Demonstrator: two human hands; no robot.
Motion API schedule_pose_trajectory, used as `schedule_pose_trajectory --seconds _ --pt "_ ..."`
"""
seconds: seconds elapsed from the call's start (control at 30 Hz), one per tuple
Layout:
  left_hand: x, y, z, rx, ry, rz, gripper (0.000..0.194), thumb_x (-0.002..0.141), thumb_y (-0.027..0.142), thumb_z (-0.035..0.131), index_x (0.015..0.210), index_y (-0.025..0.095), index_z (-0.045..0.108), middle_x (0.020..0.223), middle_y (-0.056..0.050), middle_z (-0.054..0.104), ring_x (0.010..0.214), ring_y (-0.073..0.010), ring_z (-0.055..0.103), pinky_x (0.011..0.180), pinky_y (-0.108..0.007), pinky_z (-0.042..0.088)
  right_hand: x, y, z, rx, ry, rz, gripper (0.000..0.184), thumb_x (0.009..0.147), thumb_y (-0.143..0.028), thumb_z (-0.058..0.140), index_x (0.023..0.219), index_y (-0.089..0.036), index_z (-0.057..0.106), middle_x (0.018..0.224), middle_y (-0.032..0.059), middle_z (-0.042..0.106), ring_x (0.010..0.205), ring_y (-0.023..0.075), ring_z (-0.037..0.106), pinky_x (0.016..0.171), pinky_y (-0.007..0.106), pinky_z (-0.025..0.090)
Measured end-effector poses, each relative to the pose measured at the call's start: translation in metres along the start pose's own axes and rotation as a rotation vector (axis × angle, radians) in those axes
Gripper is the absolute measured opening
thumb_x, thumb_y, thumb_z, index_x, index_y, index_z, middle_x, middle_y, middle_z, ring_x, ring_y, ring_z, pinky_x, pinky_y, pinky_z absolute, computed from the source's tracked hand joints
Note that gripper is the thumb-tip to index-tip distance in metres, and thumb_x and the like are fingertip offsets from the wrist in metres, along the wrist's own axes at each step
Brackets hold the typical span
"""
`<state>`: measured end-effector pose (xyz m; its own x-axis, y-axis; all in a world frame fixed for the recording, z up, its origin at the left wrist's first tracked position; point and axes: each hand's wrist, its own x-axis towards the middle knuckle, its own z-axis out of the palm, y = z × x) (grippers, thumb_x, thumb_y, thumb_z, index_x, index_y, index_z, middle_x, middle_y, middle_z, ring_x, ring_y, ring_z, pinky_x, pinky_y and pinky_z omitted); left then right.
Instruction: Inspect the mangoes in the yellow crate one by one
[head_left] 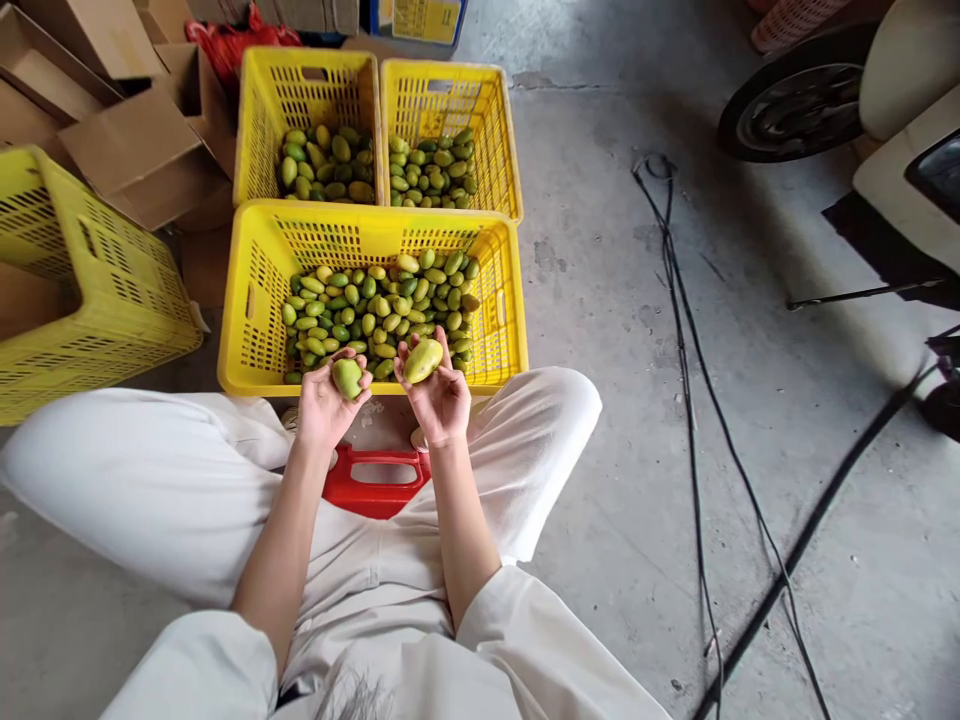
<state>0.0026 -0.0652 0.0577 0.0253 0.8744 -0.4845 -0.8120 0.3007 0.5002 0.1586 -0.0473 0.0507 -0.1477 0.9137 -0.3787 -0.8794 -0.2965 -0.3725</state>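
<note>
In my left hand [324,405] lies a green mango [347,378], with the fingers curled round it and the palm up. My right hand [441,400] holds a yellow-green mango [423,361] with a few dark specks, gripped between thumb and fingers. Both hands are above the near rim of a wide yellow crate [375,385]. Inside that crate lies a broad heap of small green and yellowish mangoes [375,306]. Below my hands, between my legs, a red plastic stool [375,497] with a handle slot shows in part.
Behind the wide crate stand two more yellow crates, a left one [307,75] and a right one [495,130], both holding mangoes. Another yellow crate [127,270] and cardboard boxes [135,150] are at left. Black cables [686,370] cross the floor at right, near a wheeled vehicle [802,100].
</note>
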Motion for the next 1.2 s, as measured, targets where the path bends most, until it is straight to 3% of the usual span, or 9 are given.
schedule_pose_trajectory --seconds 0.13,0.23,0.33,0.5,0.63,0.8,0.9,1.07,1.2 --pt "0.0006 -0.0024 -0.0033 0.036 0.013 0.036 0.024 0.077 0.024 0.070 0.101 0.020 0.069 0.108 -0.007 0.068 0.094 -0.0174 0.065 0.078 -0.027 0.056 0.0009 -0.0015 0.0034 -0.026 0.082 -0.008 0.033 0.085 -0.027 0.060 0.118 -0.031 0.062 0.114 -0.0013 0.070 0.109 0.0161 0.066 0.095 0.036 0.058" --pt "0.0020 -0.0059 -0.0071 0.098 0.025 0.071 0.032 0.073 0.025 0.078 0.103 0.020 0.070 0.111 -0.006 0.069 0.097 -0.0160 0.065 0.087 -0.027 0.054 -0.0002 -0.0023 0.0033 0.010 0.131 -0.001 0.023 0.087 -0.034 0.063 0.109 -0.030 0.067 0.103 -0.0022 0.070 0.088 0.0103 0.064 0.073 0.020 0.059" --pt "0.0027 -0.0078 -0.0093 0.096 0.006 0.087 0.030 0.069 0.027 0.084 0.093 0.018 0.070 0.103 -0.006 0.068 0.086 -0.0114 0.062 0.078 -0.020 0.053 -0.0022 -0.0035 0.0008 0.077 0.122 0.040 0.016 0.084 -0.027 0.066 0.099 -0.028 0.067 0.090 -0.0026 0.066 0.074 0.0079 0.058 0.058 0.013 0.055" --pt "0.0018 -0.0044 -0.0087 0.060 -0.030 0.038 0.026 0.068 0.022 0.083 0.089 0.018 0.068 0.090 -0.003 0.062 0.066 -0.0057 0.053 0.050 -0.013 0.043 -0.0028 -0.0033 -0.0043 0.140 0.072 0.078 0.028 0.076 -0.010 0.066 0.099 -0.027 0.065 0.093 -0.0022 0.064 0.066 0.0045 0.053 0.049 0.007 0.047" --pt "0.0016 -0.0030 -0.0075 0.068 -0.015 0.033 0.028 0.067 0.019 0.082 0.090 0.018 0.067 0.090 -0.003 0.061 0.066 -0.0061 0.053 0.048 -0.012 0.041 -0.0029 -0.0037 -0.0037 0.091 0.057 0.056 0.024 0.084 -0.023 0.060 0.106 -0.028 0.065 0.094 -0.0005 0.064 0.062 0.0072 0.050 0.043 0.013 0.044" --pt "0.0005 -0.0015 -0.0053 0.016 -0.048 0.002 0.026 0.069 0.023 0.075 0.093 0.017 0.067 0.090 -0.004 0.062 0.068 -0.0092 0.054 0.049 -0.016 0.043 -0.0035 -0.0054 0.0002 0.028 -0.013 0.016 0.039 0.079 -0.024 0.060 0.118 -0.028 0.064 0.116 0.0029 0.067 0.098 0.0176 0.064 0.079 0.033 0.059" --pt "-0.0002 0.0003 -0.0045 -0.017 -0.068 -0.005 0.027 0.071 0.025 0.070 0.096 0.017 0.068 0.096 -0.007 0.064 0.077 -0.0134 0.059 0.059 -0.021 0.051 -0.0031 -0.0039 -0.0010 -0.024 -0.059 -0.010 0.044 0.076 -0.022 0.069 0.119 -0.029 0.064 0.120 0.0008 0.067 0.106 0.0172 0.064 0.086 0.032 0.058" --pt "0.0019 -0.0029 -0.0070 0.062 -0.050 0.034 0.037 0.070 0.024 0.082 0.104 0.018 0.069 0.104 -0.007 0.066 0.088 -0.0148 0.064 0.078 -0.025 0.055 -0.0036 -0.0009 -0.0037 -0.025 -0.097 0.015 0.046 0.072 -0.024 0.074 0.117 -0.031 0.064 0.103 -0.0023 0.066 0.073 0.0085 0.057 0.062 0.018 0.054" --pt "0.0038 -0.0067 -0.0102 0.095 -0.047 0.066 0.039 0.062 0.024 0.090 0.095 0.018 0.070 0.095 -0.004 0.064 0.077 -0.0104 0.060 0.069 -0.020 0.053 -0.0042 -0.0013 -0.0015 -0.073 -0.052 0.039 0.048 0.070 -0.015 0.071 0.114 -0.032 0.066 0.098 -0.0022 0.065 0.064 0.0066 0.049 0.048 0.013 0.045"
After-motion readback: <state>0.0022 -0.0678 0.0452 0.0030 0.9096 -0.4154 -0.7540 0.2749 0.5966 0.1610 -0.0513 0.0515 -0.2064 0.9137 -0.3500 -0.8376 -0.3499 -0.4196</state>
